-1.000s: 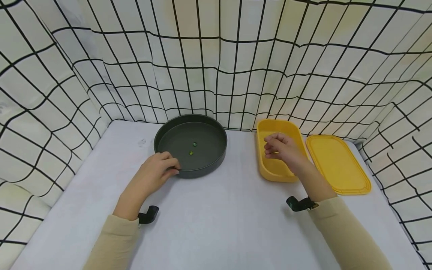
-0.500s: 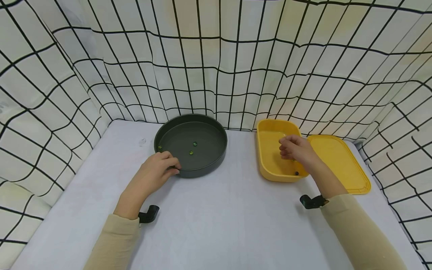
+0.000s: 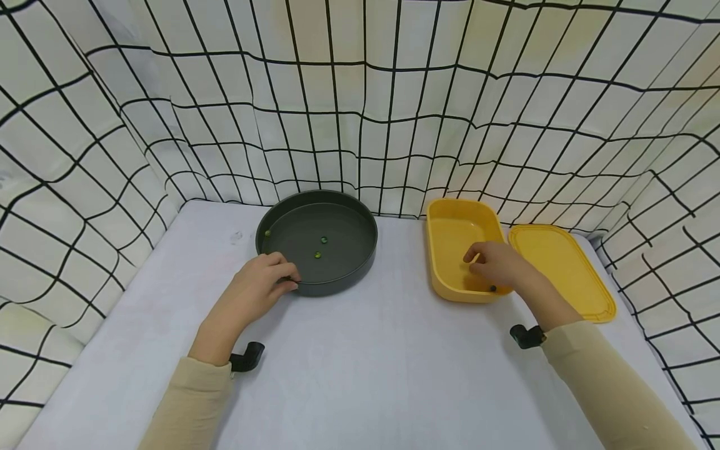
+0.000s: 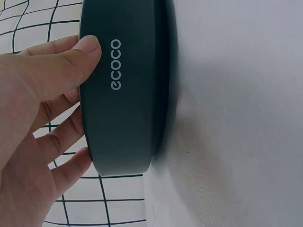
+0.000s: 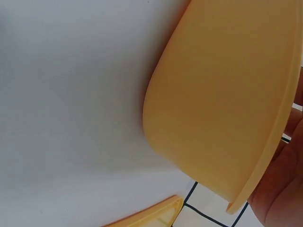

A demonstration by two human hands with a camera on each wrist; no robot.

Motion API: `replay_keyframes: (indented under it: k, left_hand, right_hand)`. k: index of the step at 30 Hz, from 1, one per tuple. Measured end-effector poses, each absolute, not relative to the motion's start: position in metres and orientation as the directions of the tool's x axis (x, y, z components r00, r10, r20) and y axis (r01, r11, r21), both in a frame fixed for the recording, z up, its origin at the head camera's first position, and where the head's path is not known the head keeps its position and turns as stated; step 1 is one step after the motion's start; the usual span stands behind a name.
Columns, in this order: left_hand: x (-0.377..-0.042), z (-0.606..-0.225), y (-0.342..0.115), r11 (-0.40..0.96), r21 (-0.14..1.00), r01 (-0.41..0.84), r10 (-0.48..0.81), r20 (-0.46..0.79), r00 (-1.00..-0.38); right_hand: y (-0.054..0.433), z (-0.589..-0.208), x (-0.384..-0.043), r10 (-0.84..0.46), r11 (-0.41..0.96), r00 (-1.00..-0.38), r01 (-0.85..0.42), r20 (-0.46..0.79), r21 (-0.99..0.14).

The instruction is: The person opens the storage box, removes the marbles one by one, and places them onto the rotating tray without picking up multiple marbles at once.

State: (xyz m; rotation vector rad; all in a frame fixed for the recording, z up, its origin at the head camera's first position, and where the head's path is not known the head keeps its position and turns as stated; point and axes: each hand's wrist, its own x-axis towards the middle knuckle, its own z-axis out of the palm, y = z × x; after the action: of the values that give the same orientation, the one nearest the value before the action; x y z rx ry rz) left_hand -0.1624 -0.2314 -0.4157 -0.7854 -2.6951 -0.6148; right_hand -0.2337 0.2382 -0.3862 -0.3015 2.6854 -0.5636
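Dark round pan [image 3: 349,225]: stands upright on the left part of the desk, toward the back; white "ecoco" lettering [image 4: 115,65] on its outer wall. Contents: three small glossy beads, a green bead [image 3: 324,240] and a yellow-green bead [image 3: 317,255] near the middle, a second yellow-green bead [image 3: 267,234] by the left wall.

Left hand [image 3: 261,287]: pinches the near-left rim of the pan, thumb on the outer wall, the other fingers spread apart along the far side of the rim.

Yellow box [image 3: 447,265]: open, upright, right of the pan and well apart from it. Contents: one dark bead [image 3: 493,289] in the near right part.

Right hand [image 3: 497,265]: over the box beside the dark bead, fingers bent downward; cannot tell whether they pinch anything.

Yellow lid [image 3: 562,275]: flat, just right of the box.

Two black wrist devices [image 3: 247,358], one per wrist; beige sleeves [image 3: 185,400].

Desk [image 3: 360,375]: white-covered. Behind and at both sides: white walls with black grid lines [image 3: 360,94].
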Motion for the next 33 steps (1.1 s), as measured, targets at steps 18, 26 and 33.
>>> replay_keyframes:
  k: [18, 26, 33]
  left_hand:
    - [-0.161, -0.414, -0.231, 0.767, 0.326, 0.553, 0.442, 0.357, -0.823]
    - [-0.161, -0.414, -0.232, 0.771, 0.322, 0.550, 0.441, 0.353, -0.825]
    - [-0.161, -0.414, -0.232, 0.777, 0.326, 0.538, 0.433, 0.344, -0.833]
  right_hand:
    - [0.229, -0.391, -0.233, -0.295, 0.936, -0.846, -0.164, -0.444, -0.310]
    - [0.223, -0.391, -0.232, -0.245, 0.969, -0.916, -0.225, -0.317, -0.099]
    - [0.220, -0.395, -0.231, -0.297, 0.953, -0.877, -0.248, -0.377, -0.173]
